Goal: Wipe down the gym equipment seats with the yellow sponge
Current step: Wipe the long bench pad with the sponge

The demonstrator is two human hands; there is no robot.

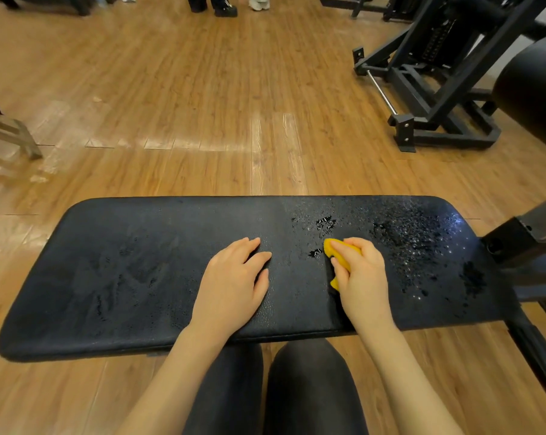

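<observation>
A black padded seat (140, 277) runs left to right over a wood floor (202, 105). The right hand (361, 277), fingers curled, pinches a yellow sponge (343, 251) against the seat right of centre, its long axis pointing toward 11 o'clock. Water beads lie at 3 o'clock of it. The left hand (234, 284) rests flat, fingers spread, at its 9 o'clock.

Wet, perhaps vinyl, grained seat (140, 277)

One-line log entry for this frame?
right hand: grips yellow sponge | left hand: flat on black padded bench seat | droplets right side
</observation>
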